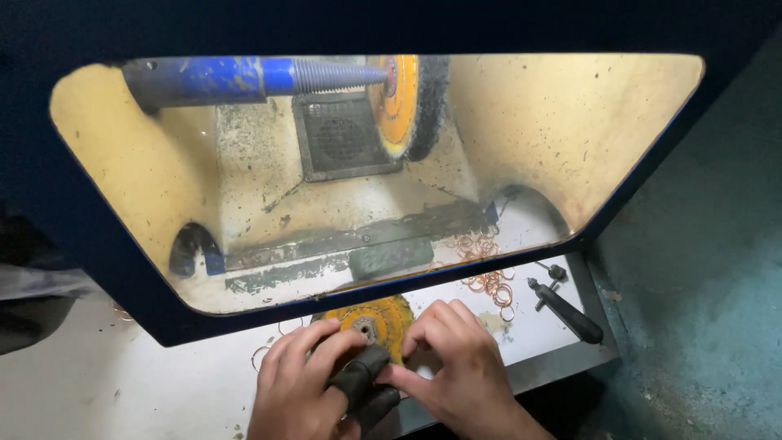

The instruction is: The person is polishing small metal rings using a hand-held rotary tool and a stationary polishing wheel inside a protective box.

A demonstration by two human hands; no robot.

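Note:
My left hand [300,383] and my right hand [456,367] meet at the front edge of the polishing box tray. The thumb and forefinger of my left hand wear dark finger guards [362,383], and my right hand's fingers pinch at those guards. Just beyond my fingertips lies a loose yellow buffing wheel [376,319] flat on the tray. Whether a small piece sits between my fingers is hidden. Up inside the hood, a blue tapered spindle [244,77] carries a mounted yellow and black buffing wheel [411,102].
A dark blue hood frame with a clear window [570,138] covers the machine. Several thin copper rings [489,281] lie on the white tray at the right, beside a black-handled tool [566,310]. A green compound block [391,257] sits behind the window. A mesh vent [338,134] is at the back.

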